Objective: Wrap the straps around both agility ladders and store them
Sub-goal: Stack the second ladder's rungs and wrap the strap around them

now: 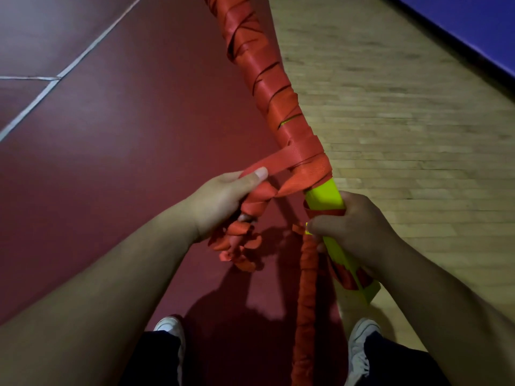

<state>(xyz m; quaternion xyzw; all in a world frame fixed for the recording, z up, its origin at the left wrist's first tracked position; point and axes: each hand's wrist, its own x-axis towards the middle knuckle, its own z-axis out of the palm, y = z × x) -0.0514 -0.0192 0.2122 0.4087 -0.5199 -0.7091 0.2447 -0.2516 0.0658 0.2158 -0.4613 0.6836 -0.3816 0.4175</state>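
both forearms fill the low part of the view, and under them stand two white shoes (170, 328) on the dark red floor (117, 151). the biggest thing in play is the bundle of yellow-green ladder rungs (324, 195), held out in front of the body and pointing away. most of its length is already covered by crossed turns of orange strap (267, 90); only the near end is bare.

the right hand (359, 229) is closed around this bare end, with the thumb pressing on the edge. the left hand (223, 199) is closed on the free strap, thumb on top, and below it the loose tail (239, 246) hangs in curls. a second strap length (306, 288), twisted like a rope, hangs down from the right hand between the legs.

i judge the wrapping is near its end on this bundle. to do it well, the left hand should keep the strap flat and tight and lay each turn partly over the last one, moving toward the right hand, which must then shift its grip. the hanging tail may twist or catch on a shoe.

around the person the room is open: red floor on the left with white lines (55, 79), wooden floor (404, 121) on the right, a blue edge (459, 29) well apart.
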